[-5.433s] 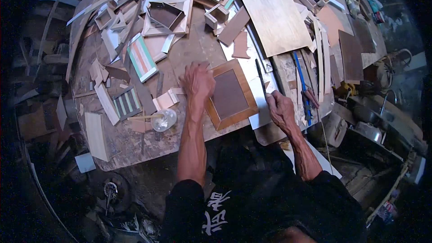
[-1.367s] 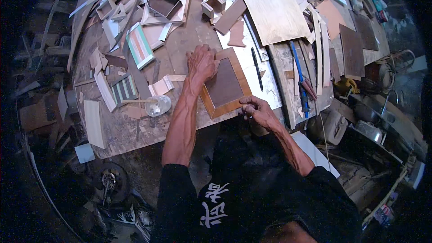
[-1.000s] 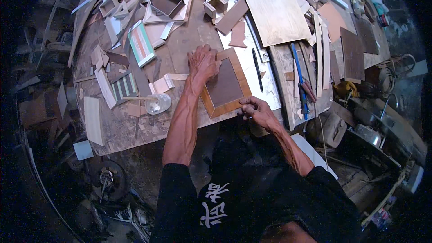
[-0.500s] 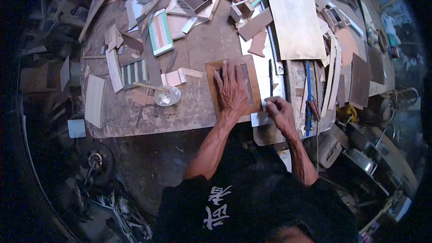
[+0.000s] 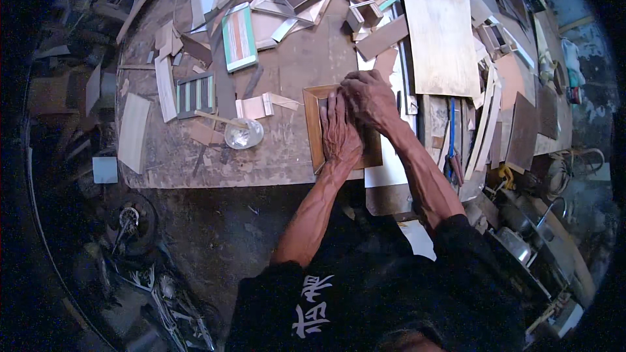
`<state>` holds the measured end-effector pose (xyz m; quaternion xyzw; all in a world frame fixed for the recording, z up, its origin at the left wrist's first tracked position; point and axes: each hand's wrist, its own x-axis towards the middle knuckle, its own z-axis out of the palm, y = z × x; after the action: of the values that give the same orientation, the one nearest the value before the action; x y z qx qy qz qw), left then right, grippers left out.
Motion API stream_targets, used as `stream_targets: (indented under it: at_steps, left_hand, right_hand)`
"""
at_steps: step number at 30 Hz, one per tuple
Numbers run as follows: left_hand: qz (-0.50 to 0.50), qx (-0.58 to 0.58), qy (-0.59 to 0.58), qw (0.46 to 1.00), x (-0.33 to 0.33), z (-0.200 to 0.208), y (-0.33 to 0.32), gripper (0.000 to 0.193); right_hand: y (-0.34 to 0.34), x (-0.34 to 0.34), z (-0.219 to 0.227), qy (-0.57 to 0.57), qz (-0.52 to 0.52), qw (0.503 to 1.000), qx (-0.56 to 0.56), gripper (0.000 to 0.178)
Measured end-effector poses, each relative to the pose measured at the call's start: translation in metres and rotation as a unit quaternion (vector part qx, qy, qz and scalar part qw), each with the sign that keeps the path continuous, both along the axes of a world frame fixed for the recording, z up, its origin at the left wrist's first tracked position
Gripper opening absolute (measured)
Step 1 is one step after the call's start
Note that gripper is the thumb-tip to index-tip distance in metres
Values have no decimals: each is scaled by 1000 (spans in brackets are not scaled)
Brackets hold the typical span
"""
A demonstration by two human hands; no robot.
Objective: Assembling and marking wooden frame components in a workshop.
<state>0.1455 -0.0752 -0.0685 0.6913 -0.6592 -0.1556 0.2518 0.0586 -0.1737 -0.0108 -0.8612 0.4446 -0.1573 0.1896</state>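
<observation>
A square brown wooden frame [image 5: 313, 132] with a darker inner panel lies at the front of the workbench. My left hand [image 5: 340, 132] rests flat on it, fingers stretched toward its far edge. My right hand [image 5: 370, 99] is closed, with curled fingers, over the frame's far right part and close to my left fingertips. Whatever it may hold is hidden under the fingers. Both hands and the right forearm cover much of the panel and the frame's right side.
Left of the frame stands a glass jar [image 5: 244, 133] with a stick across it, beside small wood blocks [image 5: 254, 107]. A striped green-edged panel [image 5: 239, 38] lies farther back. A pale board [image 5: 440, 42] and a blue bar [image 5: 451, 127] lie to the right.
My right hand has moved from beside the frame's near right corner, up and left onto its far part. My left hand stays flat on the frame. The whole view has shifted slightly.
</observation>
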Motion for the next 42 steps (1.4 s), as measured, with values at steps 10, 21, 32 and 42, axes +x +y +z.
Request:
stream_targets:
  at_steps: [10, 21, 32, 42]
  left_hand:
    - [-6, 30, -20, 999, 2, 3, -2, 67]
    - [56, 6, 113, 992, -1, 6, -3, 67]
    - [37, 61, 158, 985, 3, 2, 1, 65]
    - [63, 48, 179, 981, 0, 7, -4, 58]
  right_hand:
    - [-6, 6, -20, 28, 47, 998, -13, 29]
    - [-18, 37, -35, 70, 86, 993, -42, 25]
    - [-24, 49, -34, 93, 101, 989, -48, 23]
    - [-30, 36, -21, 155, 53, 986, -6, 22]
